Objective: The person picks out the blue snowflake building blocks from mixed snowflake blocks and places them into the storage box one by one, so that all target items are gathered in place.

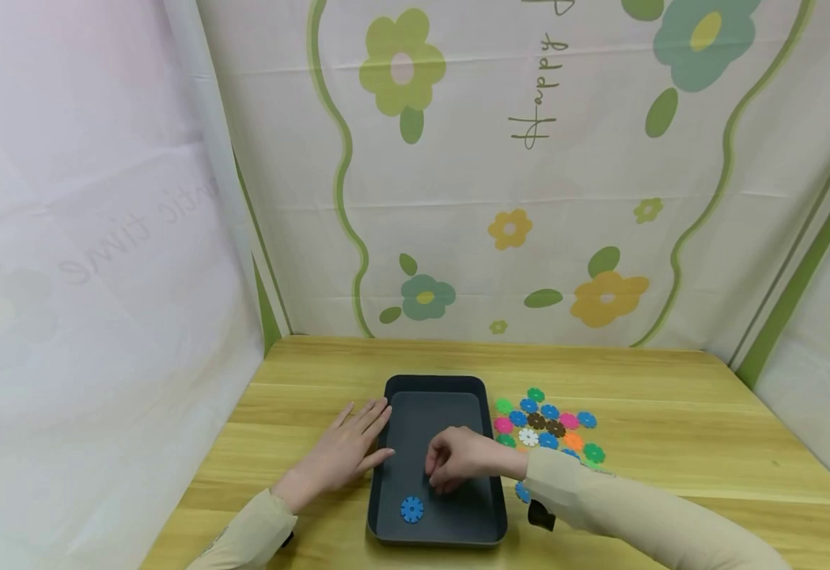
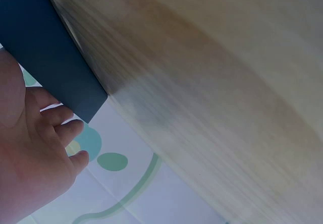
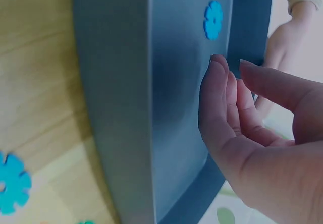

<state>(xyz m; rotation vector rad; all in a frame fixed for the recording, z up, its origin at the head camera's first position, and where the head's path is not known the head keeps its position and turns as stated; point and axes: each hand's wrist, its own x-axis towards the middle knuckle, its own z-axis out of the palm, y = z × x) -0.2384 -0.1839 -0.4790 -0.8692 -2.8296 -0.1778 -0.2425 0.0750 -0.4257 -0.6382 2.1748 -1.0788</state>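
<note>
A dark grey tray (image 1: 437,416) lies on the wooden table with one blue notched disc (image 1: 411,510) in its near left corner. My left hand (image 1: 343,450) rests with fingers spread at the tray's left side, the fingertips at its rim. In the left wrist view, the left fingers (image 2: 63,128) lie along the tray's outer wall. My right hand (image 1: 460,457) hovers over the inside of the tray, fingers loosely bent. The right wrist view shows a small gap between thumb and index finger, with nothing visible in it; the blue disc lies beyond the fingertips.
Right of the tray, several notched discs lie spread on the table (image 1: 301,396), among them a white disc (image 1: 528,437), a brown disc (image 1: 555,428) and an orange disc (image 1: 573,440). The right forearm (image 1: 621,499) covers part of them. A flower-printed curtain (image 1: 457,174) hangs behind.
</note>
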